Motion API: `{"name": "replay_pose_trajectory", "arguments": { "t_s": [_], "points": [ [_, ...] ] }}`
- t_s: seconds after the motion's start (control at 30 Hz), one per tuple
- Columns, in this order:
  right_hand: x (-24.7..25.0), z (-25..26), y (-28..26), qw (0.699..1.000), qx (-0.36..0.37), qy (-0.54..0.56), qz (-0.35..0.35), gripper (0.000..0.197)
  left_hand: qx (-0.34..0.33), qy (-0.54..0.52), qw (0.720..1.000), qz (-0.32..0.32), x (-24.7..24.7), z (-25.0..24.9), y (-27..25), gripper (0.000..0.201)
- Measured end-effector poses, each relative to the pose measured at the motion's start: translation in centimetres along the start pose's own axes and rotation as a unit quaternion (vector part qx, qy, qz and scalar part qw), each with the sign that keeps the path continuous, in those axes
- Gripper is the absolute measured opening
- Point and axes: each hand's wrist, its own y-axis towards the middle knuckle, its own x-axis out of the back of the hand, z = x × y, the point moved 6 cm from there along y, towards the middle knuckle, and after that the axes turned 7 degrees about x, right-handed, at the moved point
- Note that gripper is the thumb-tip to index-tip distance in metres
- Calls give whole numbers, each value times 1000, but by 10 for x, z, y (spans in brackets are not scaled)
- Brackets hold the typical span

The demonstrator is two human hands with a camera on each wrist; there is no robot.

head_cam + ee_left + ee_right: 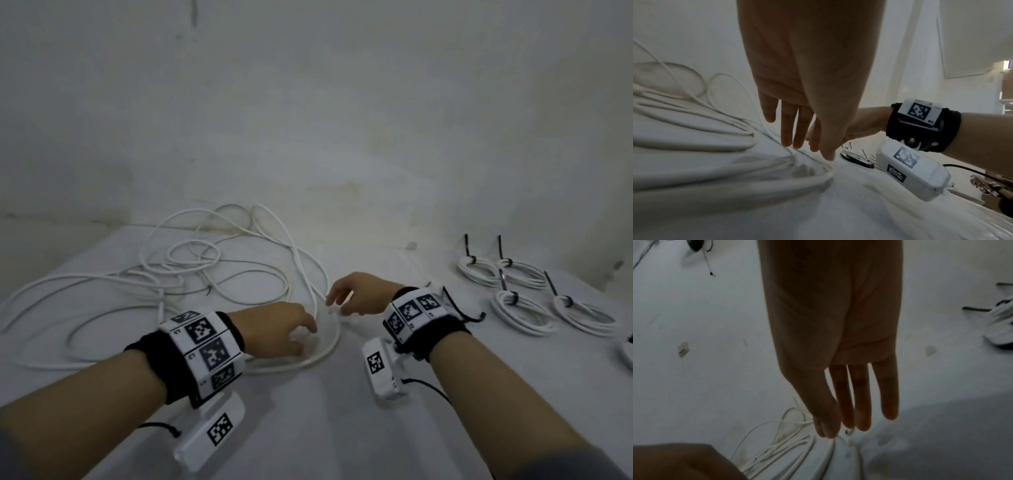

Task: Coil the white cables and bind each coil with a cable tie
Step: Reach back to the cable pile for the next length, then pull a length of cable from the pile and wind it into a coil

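Both forearms, each strapped with a black wristband (pixel 423 320) carrying printed square markers, are seen nearest the camera, stretched out over the white table (pixel 308 428). Loose white cable (pixel 219 270) is spread in tangled loops across the table, and every place below is given from that tangle.

At the tangle's near right edge the left hand (pixel 274 329) is held palm down over a curved run of cable. In the left wrist view its fingers (pixel 787 126) are shown straight and close together, nothing being gripped; whether the tips touch the cable cannot be told.

Just right of the tangle, beside the left hand, the right hand (pixel 356 294) is lowered toward the same cable run. Its fingers (pixel 863 399) are seen extended and hanging relaxed in the right wrist view, with thumb and forefinger tips close together just above the strands. No cable is clearly pinched; contact cannot be told.

Well to the right of the tangle, four finished coils (pixel 520 308) are laid on the table, each bound by a black cable tie (pixel 501 248) whose tail is left sticking up.
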Motion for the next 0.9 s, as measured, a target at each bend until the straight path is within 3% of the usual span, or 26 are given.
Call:
{"name": "replay_pose_trajectory", "arguments": {
  "t_s": [0.13, 0.3, 0.4, 0.5, 0.67, 0.9],
  "points": [
    [-21, 18, 6, 994, -29, -84, 71, 30, 13, -14, 1000, 11, -6, 16, -20, 46],
    [-24, 17, 0, 989, -19, -126, 71, 23, 3, -8, 1000, 2, -13, 12, -30, 45],
    [-14, 10, -6, 994, 13, -106, 28, 18, 9, -9, 1000, -8, -16, 6, -33, 39],
    [6, -1, -17, 997, 41, -42, -49, 13, 26, -34, 997, -69, -14, 7, -37, 24],
    [23, -13, -37, 990, 51, -25, -131, 17, 32, -86, 985, -145, -1, 22, -49, 25],
    [-17, 73, -46, 988, 146, -17, -39, 12, 27, -91, 977, -194, 9, 19, -50, 22]
  ]
}}
